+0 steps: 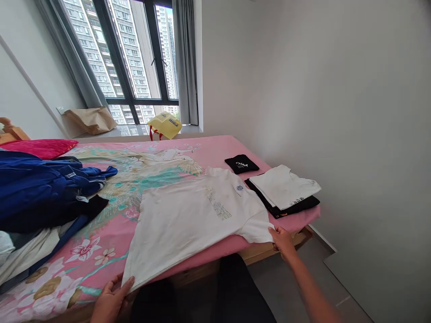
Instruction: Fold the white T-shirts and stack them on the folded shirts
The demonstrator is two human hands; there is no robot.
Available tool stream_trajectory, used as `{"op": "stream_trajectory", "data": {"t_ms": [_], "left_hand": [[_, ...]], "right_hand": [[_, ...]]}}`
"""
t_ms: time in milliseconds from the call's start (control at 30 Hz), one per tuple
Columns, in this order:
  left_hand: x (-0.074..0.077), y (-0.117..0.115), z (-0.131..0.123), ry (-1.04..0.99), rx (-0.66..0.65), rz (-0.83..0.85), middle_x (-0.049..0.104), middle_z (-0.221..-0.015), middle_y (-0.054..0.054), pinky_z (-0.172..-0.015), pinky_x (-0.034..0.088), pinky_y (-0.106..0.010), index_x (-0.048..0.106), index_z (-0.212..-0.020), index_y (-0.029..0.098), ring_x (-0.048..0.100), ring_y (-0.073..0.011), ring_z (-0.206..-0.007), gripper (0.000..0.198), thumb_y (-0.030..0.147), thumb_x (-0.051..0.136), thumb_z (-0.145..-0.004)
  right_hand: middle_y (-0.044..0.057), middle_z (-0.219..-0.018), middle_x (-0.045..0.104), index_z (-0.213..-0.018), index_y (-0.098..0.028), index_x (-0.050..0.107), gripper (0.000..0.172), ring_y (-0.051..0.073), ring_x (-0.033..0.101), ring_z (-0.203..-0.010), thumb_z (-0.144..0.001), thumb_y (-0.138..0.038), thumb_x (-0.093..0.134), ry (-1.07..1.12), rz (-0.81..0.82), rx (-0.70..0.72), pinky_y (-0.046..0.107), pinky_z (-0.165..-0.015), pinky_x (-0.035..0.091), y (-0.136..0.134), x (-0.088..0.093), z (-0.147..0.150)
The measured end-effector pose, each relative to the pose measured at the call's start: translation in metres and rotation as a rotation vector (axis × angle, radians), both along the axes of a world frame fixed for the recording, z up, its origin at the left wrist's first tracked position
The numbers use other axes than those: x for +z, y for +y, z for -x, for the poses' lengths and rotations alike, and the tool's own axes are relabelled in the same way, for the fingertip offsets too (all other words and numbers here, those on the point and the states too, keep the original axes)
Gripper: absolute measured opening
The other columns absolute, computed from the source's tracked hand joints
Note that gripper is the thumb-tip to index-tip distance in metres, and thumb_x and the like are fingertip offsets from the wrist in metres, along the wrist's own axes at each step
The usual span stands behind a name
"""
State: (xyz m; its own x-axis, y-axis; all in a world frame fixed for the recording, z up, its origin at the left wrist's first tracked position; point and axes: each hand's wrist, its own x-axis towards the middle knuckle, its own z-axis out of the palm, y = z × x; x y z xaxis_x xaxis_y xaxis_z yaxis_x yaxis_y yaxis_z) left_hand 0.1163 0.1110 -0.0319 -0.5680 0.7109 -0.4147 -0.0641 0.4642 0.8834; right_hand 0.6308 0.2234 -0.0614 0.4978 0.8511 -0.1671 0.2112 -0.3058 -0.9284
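Note:
A white T-shirt (pixel 182 220) lies spread flat across the near side of the bed, its collar end towards the right rear and its hem to the left. Small dark print and a round blue emblem show on it. My left hand (pixel 112 296) pinches the near corner of the hem at the bed's front edge. At the other end, my right hand (pixel 282 241) grips the edge of the near sleeve between thumb and fingers. Just beyond that sleeve sits a stack with a folded white shirt (pixel 284 185) on top of folded black clothing (pixel 299 207).
A small folded black garment (pixel 241 163) with white lettering rests behind the stack. Heaped blue and dark clothes (pixel 40 188) cover the bed's left side, near a red pillow (pixel 40 147). A paper bag (pixel 90 120) and a yellow bag (pixel 165 124) are on the windowsill.

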Motion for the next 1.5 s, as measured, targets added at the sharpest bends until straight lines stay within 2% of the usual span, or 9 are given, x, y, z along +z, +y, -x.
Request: {"op": "stream_trajectory", "data": {"t_ms": [100,200,300,400,567,800,1100,1333,1500], "left_hand": [[-0.007,-0.005,-0.001,0.040,-0.003,0.017,0.042,-0.042,0.010,-0.034,0.024,-0.020,0.048,-0.114,0.014,0.033,-0.0078,-0.031,0.074,0.049,0.068,-0.052],[-0.010,-0.005,-0.004,0.060,0.000,0.018,0.042,-0.043,0.010,-0.035,0.025,-0.020,0.049,-0.110,0.014,0.034,-0.0081,-0.031,0.069,0.050,0.066,-0.054],[-0.007,-0.004,-0.006,0.063,-0.011,0.020,0.039,-0.041,0.011,-0.035,0.025,-0.020,0.050,-0.109,0.015,0.035,-0.0088,-0.031,0.067,0.050,0.066,-0.054],[-0.002,-0.004,-0.007,0.061,-0.020,0.019,0.036,-0.038,0.012,-0.036,0.024,-0.020,0.049,-0.111,0.013,0.034,-0.0089,-0.031,0.072,0.052,0.066,-0.053],[0.003,-0.004,-0.004,0.033,-0.034,-0.032,0.037,-0.036,0.011,-0.037,0.021,-0.018,0.046,-0.116,0.013,0.033,-0.0082,-0.031,0.076,0.051,0.068,-0.054],[-0.011,-0.005,0.005,-0.035,-0.045,-0.048,0.041,-0.038,0.011,-0.036,0.018,-0.017,0.043,-0.119,0.015,0.031,-0.0063,-0.030,0.069,0.039,0.069,-0.060],[-0.017,-0.013,0.011,0.092,-0.137,0.009,0.065,-0.063,0.000,-0.045,0.041,-0.024,0.046,-0.119,0.017,0.054,-0.0128,-0.044,0.063,0.039,0.067,-0.064],[-0.005,-0.014,0.021,0.709,-0.248,0.158,0.065,-0.072,-0.003,-0.062,0.047,-0.035,0.051,-0.114,0.016,0.061,-0.0232,-0.063,0.067,0.058,0.054,-0.062],[0.016,0.017,-0.017,0.910,-0.359,-0.186,0.065,-0.093,-0.007,-0.078,0.049,-0.034,0.059,-0.103,0.020,0.061,-0.0229,-0.087,0.043,0.049,0.045,-0.073]], "right_hand": [[0.001,-0.063,0.054,-0.086,-0.016,0.055,0.035,0.014,0.048,-0.048,-0.071,-0.047,0.051,-0.219,-0.027,-0.012,0.028,-0.047,0.039,-0.008,0.005,-0.004],[0.005,-0.080,0.057,-0.097,-0.017,0.053,0.035,0.020,0.054,-0.074,-0.075,-0.044,0.052,-0.556,-0.249,0.031,0.032,-0.067,0.044,-0.018,0.018,0.011],[0.005,-0.081,0.056,-0.090,-0.019,0.054,0.018,0.020,0.052,-0.081,-0.084,-0.034,0.046,-0.784,-0.421,0.406,0.032,-0.077,0.041,-0.030,0.028,0.045],[0.006,-0.088,0.056,-0.090,-0.020,0.056,0.013,0.020,0.050,-0.087,-0.082,-0.020,0.046,-0.940,-0.405,0.684,0.032,-0.079,0.040,-0.033,0.024,0.073],[0.007,-0.094,0.056,-0.100,-0.018,0.056,0.032,0.021,0.049,-0.091,-0.074,-0.005,0.044,-1.080,-0.301,0.647,0.032,-0.081,0.039,-0.016,0.010,0.081],[0.006,-0.088,0.054,-0.101,-0.021,0.059,0.035,0.019,0.050,-0.084,-0.076,-0.004,0.042,-1.229,-0.283,0.789,0.027,-0.073,0.037,-0.009,0.027,0.064],[0.004,-0.090,0.054,-0.097,-0.022,0.060,0.032,0.015,0.052,-0.077,-0.078,-0.004,0.041,-1.216,-0.125,0.858,0.025,-0.066,0.035,-0.026,0.011,0.056],[0.005,-0.084,0.058,-0.081,-0.019,0.061,0.020,0.017,0.054,-0.083,-0.077,-0.011,0.043,-1.034,-0.108,0.842,0.027,-0.073,0.038,-0.021,0.037,0.060],[0.004,-0.084,0.059,-0.081,-0.018,0.058,0.024,0.016,0.053,-0.085,-0.076,-0.008,0.037,-0.790,-0.303,0.725,0.027,-0.078,0.040,0.000,0.056,0.072]]}}
